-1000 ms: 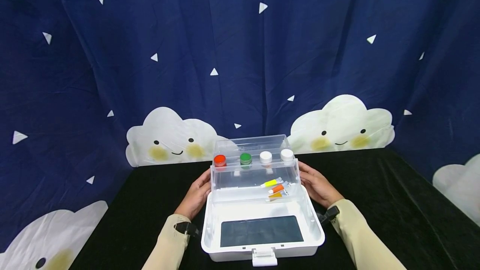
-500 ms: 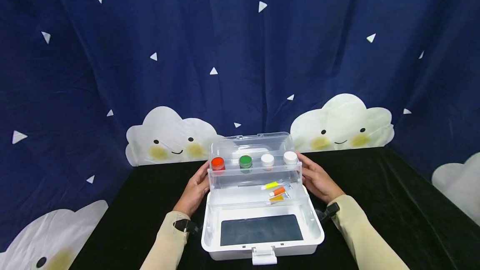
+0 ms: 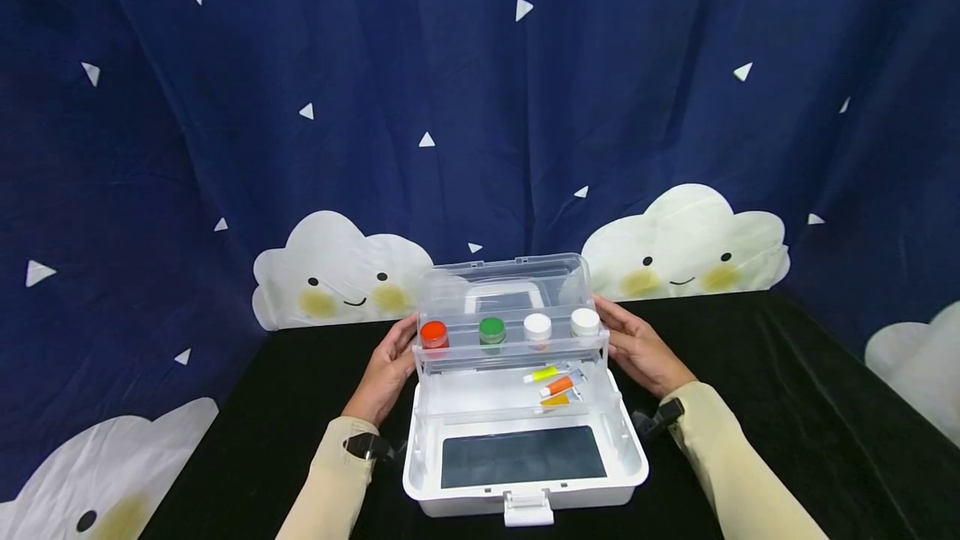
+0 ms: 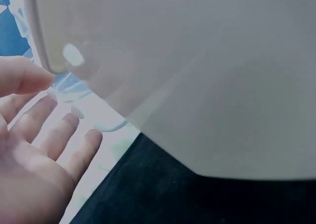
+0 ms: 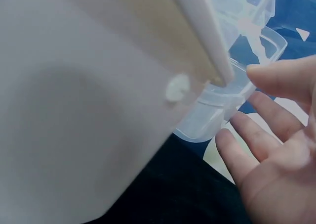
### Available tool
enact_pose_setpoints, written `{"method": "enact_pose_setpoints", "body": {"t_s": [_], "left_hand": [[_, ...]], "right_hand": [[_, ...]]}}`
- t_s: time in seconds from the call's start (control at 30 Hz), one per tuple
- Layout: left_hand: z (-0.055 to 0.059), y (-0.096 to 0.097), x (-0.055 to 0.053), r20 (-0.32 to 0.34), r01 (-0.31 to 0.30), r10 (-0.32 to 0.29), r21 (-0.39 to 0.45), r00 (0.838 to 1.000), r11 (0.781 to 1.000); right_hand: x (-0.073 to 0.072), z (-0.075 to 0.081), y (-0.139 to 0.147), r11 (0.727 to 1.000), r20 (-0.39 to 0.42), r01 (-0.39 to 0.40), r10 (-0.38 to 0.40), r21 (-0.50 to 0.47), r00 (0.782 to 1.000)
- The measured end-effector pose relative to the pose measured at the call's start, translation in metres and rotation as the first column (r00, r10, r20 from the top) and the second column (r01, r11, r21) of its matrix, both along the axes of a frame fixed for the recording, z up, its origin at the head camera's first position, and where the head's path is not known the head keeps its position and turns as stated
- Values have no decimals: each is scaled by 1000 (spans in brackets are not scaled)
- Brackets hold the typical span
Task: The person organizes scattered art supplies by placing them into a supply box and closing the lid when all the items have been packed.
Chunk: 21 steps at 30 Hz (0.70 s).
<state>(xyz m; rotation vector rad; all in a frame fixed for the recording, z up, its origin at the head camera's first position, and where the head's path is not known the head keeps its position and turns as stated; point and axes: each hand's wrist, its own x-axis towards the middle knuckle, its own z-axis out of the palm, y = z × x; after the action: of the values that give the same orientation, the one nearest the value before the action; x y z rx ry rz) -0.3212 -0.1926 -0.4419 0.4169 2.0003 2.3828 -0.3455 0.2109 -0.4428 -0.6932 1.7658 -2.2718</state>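
Observation:
A white toolbox-style case (image 3: pixel 525 500) stands open on the black cloth, its clear lid (image 3: pixel 502 273) tipped back. Clear tiered trays rise inside it; the upper tray (image 3: pixel 517 350) carries a red-capped jar (image 3: pixel 434 334), a green-capped jar (image 3: pixel 492 330) and two white-capped jars (image 3: pixel 537 327). Small yellow, orange and amber paint tubes (image 3: pixel 557 385) lie in the tray below. My left hand (image 3: pixel 382 373) is at the left side of the lid and trays, fingers extended. On the opposite side my right hand (image 3: pixel 645 352) touches the lid with spread, fairly straight fingers (image 5: pixel 256 135).
A dark grey panel (image 3: pixel 523 457) covers part of the case's floor, and a white latch (image 3: pixel 528 508) hangs at its front. Black cloth (image 3: pixel 750 373) spreads around the case. A dark blue curtain (image 3: pixel 480 90) with white clouds hangs behind.
The clear lid has tilted further back, showing its handle. Both hands have followed it slightly back, and the row of jars has shifted a little lower and wider in view.

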Motion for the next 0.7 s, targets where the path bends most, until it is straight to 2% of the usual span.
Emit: {"method": "enact_pose_setpoints", "body": {"t_s": [0.3,0.5,0.7], "left_hand": [[14,-4,5,3,-10,10,5,1000,1000],[26,-4,8,11,9,-9,18,1000,1000],[35,-4,13,-10,21,-21,-2,1000,1000]], "right_hand": [[3,8,2,999,-17,28,-27,43,999],[5,14,4,994,-20,66,-64,86,998],[6,16,4,984,-50,101,-95,146,994]]}}
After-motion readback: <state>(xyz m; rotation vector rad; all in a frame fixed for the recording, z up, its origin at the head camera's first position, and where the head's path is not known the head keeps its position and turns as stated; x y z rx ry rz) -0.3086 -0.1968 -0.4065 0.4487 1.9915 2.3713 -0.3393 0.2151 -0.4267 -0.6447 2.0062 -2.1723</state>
